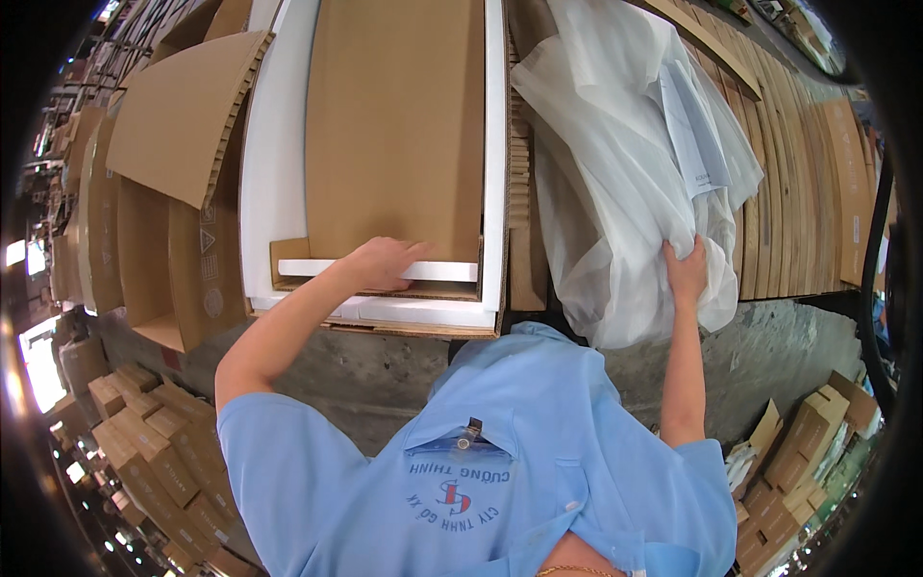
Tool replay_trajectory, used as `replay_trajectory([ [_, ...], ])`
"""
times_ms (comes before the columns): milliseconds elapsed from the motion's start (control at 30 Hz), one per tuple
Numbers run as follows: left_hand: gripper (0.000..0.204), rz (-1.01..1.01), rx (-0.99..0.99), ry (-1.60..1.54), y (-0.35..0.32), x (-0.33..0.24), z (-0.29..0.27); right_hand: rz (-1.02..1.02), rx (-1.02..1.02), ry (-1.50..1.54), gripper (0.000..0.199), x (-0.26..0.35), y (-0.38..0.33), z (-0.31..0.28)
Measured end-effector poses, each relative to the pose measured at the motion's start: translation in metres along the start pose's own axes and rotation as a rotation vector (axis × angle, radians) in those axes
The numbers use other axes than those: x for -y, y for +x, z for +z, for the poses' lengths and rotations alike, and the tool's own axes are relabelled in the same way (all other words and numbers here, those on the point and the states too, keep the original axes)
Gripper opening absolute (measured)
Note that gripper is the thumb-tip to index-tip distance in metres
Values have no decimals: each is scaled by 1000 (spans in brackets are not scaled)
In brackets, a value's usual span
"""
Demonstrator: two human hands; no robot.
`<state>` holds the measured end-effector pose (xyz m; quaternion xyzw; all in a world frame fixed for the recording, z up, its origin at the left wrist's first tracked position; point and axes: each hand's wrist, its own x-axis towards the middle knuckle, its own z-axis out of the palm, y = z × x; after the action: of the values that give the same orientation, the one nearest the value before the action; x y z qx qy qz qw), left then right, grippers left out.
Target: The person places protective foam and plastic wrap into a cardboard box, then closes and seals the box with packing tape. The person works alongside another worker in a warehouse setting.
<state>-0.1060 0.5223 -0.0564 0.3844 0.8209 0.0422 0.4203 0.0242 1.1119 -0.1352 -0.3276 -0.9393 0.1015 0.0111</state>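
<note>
White foam strip [385,270] under left hand [383,264]

A grey concrete floor [385,370] runs under the work area. Small brown cardboard boxes [154,442] are stacked at the lower left, and more boxes [808,433] pile at the lower right. Flat cardboard sheets [808,183] stand in a row on the right. Bright daylight [38,365] comes in at the far left.

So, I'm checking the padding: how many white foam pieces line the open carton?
4 that I can see: a left strip, a right strip, a near-end piece, and a bar under the left hand. The brown board may hide more.
</note>
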Motion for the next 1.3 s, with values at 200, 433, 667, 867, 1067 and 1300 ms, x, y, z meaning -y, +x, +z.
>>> replay_trajectory([
  [200, 40, -63, 169, 109, 4, -5, -2, -8, -81, -27, 88, -5, -1, 11],
  [433, 44, -41, 7, 27, -30, -15, -12, 7, -43, -13, 86, 9, -1, -4],
  [667, 26, -67, -70, -65, -34, -10, 0, -37, -13, -19, 87, 5, 0, -5],
  [867, 39, 4, -92, 0, -50, -27, -16, -51, -23, -94, 88, -5, 1, -1],
  [1067, 52, -181, -319, 25, -111, -69, -137, 37, 73, -119, 88, 8, -6, -4],
  [1300, 52, -554, -744, 188, -216, -82, -182, 72, 72, -87, 88, 27, 6, -12],
])
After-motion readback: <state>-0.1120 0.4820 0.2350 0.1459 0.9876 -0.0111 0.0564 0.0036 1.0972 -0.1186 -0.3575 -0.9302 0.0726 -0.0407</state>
